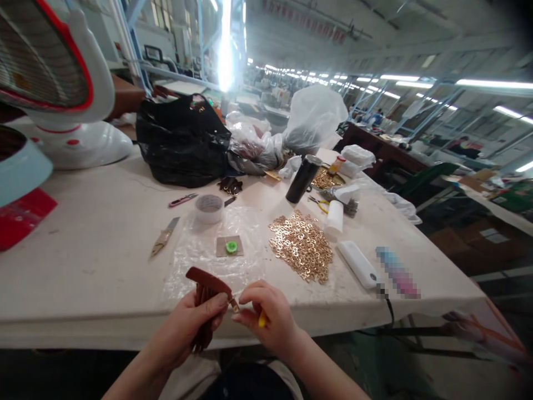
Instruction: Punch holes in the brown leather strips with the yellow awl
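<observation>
My left hand [195,328] grips a brown leather tassel [206,286] at the near edge of the white table [83,261]; its fringe hangs down behind my fingers. My right hand [266,319] pinches a small gold metal piece [234,304] at the tassel's end and also holds a yellow-handled tool [262,319], mostly hidden in the palm. Just beyond my hands lies a clear plastic sheet [200,255] with a green button on a brown card [231,246]. A heap of gold rings [302,244] lies to the right of it.
On the table are a tape roll [209,208], a craft knife [164,236], a pink cutter [182,199], a black cylinder [303,179], a white power bank [358,264], yellow pliers [318,204], a black bag [183,139] and clear bags [312,119]. A white fan [54,83] stands far left.
</observation>
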Demonstrator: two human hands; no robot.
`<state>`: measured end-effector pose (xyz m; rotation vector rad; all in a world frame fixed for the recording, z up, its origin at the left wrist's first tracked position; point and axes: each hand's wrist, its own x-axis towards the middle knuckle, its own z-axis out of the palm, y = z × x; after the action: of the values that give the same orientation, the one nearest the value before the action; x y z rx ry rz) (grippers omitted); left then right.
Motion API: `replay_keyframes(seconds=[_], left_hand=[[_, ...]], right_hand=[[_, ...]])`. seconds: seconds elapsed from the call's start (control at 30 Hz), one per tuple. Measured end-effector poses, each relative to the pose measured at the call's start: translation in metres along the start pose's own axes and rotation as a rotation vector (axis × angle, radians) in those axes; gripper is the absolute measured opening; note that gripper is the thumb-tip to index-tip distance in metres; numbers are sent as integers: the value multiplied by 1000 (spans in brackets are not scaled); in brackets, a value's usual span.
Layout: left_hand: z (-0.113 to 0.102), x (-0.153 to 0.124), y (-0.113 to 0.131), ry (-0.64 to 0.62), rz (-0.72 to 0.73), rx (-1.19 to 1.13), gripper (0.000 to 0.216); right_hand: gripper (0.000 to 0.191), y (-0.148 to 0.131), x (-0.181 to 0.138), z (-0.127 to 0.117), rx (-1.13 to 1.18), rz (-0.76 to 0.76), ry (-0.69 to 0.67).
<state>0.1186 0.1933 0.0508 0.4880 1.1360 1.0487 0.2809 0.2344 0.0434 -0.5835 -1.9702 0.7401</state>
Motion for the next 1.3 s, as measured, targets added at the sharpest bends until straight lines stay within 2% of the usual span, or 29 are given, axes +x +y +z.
replay_keyframes(seconds=[0.17,0.3,0.4,0.5,0.57,0.67,0.73,0.87,0.93,1.0,1.07,1.13,1.23,1.3], left_hand=[[0,0,-1,5,-9,13,48],[2,0,-4,-3,-28,-5,44],[3,1,-7,16,-31,-5,39],[6,1,-10,-14,35,139,35],[9,0,-10,-30,143,303,33],[14,-2,-10,24,360,530,28],[16,-3,-10,49,442,630,24],[14,-3,-16,27,458,664,18],[14,0,-20,2,437,625,17],[17,3,-23,-26,405,538,19],[22,6,-24,-13,391,453,21],[26,8,-25,39,416,435,22],[26,9,-25,82,467,506,21],[24,8,-25,62,453,537,22]], right_hand=[[7,-3,-2,-1,-20,-18,2],[8,-4,-4,-3,-33,1,-12],[14,-4,-5,-8,-64,9,-81],[14,-2,-4,-12,-79,20,-171],[16,2,-4,-12,-14,83,-170],[18,7,-8,-9,136,235,-112],[15,9,-11,-6,197,369,-86],[14,9,-15,-4,213,563,-78],[14,8,-15,-2,226,572,-68],[17,8,-15,2,278,575,-1],[24,8,-16,10,403,618,95],[31,7,-18,18,592,724,164],[37,7,-21,24,830,868,200],[38,7,-21,22,844,886,200]])
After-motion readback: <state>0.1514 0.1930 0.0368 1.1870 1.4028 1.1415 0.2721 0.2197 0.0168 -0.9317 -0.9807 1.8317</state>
